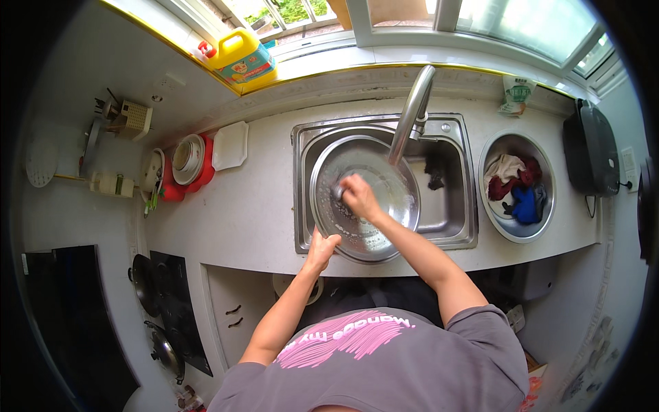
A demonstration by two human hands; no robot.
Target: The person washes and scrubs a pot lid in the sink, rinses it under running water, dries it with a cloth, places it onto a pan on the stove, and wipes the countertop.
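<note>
A large round stainless steel basin (386,188) with soapy suds on its inside sits tilted over the left part of the metal sink (453,216). Its near left rim is gripped by my left hand (324,250). Inside the basin, my right hand (359,196) presses a small greyish scrubber (337,191) against the wall; it is blurred, so its exact kind is unclear. The curved faucet (412,113) reaches over the basin's far right edge. A dark, crumpled thing (435,172) lies in the sink to the right of the basin.
Right of the sink stands a metal bowl (545,226) of coloured cloths, near a black appliance (589,149). At left are a white tray (230,146) and stacked bowls (188,159) in a red holder. A yellow jug (247,62) stands on the windowsill.
</note>
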